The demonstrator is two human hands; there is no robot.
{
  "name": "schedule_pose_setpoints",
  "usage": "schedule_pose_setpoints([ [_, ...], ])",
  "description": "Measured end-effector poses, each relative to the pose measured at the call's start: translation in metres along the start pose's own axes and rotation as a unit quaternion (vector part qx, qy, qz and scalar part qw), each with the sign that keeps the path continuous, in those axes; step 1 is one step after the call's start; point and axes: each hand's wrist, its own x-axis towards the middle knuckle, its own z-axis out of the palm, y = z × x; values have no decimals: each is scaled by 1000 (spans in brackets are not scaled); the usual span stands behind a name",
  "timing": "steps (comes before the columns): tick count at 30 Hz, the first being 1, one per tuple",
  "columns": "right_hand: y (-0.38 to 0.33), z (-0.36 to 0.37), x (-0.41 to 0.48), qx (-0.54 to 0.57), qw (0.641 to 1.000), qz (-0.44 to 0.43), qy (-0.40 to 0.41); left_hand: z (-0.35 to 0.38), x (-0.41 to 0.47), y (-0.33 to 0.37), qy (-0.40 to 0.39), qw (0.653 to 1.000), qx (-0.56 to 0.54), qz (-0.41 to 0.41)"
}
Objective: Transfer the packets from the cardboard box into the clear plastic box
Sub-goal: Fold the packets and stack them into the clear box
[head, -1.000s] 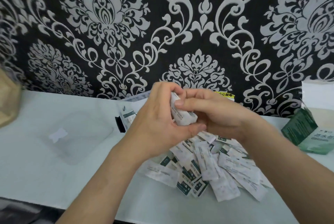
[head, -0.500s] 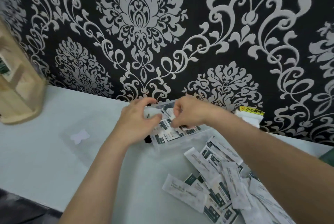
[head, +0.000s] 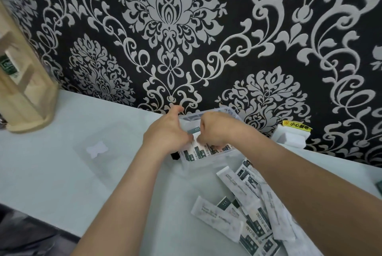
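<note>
Packets (head: pixel 196 153) stand on edge in a row inside the clear plastic box (head: pixel 191 117), at the back of the table (head: pixel 51 173) close to the patterned wall (head: pixel 169 28), w/ both hands over them. Right hand (head: pixel 215 129) has its fingers curled down into the box, clamped on the white tops of the packets. Left hand (head: pixel 165 133) meets the same spot, thumb spread up by the rim, but can't tell if it pinches or only steadies.

Risks, imo: box looks light & thin-walled, so a hard push while wedging more in could slide or tip it. Row looks fairly tight, so forcing could crease packets or pop a neighbour out. Wrappers prob. slick, so easy to fumble.

Look: slim flat sachets, white w/ a dark green band & small print.

Much of the job seems left: a loose pile (head: pixel 248 214) lies fanned on the table just front-right of the box, partly under the right forearm, and a careless arm sweep could scatter it. Cardboard box isn't clearly in view. A clear lid (head: pixel 97 149) lies flat to the left, w/ a wooden rack (head: pixel 26 94) at far left.
</note>
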Motion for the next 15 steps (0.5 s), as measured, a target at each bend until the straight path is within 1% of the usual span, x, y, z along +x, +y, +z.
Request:
schedule_pose_setpoints([
  [2, 1, 0, 1, -4, 1000, 2, 14, 1, 1, -1, 2, 1000, -3, 4],
  [5, 1, 0, 0, -7, 1000, 3, 11, 2, 2, -2, 6, 1000, 2, 12],
  [10, -2, 0, -2, -23, 1000, -4, 14, 4, 6, -4, 45, 998, 20, 45],
  [12, -2, 1, -3, -2, 1000, -4, 27, 5, 4, -3, 65, 995, 24, 74],
  [13, 0, 1, -3, 14, 999, -5, 44, 4, 1, -2, 89, 991, 25, 96],
  [15, 6, -3, -8, 59, 993, -6, 97, -1, -9, 5, 159, 971, 7, 178],
])
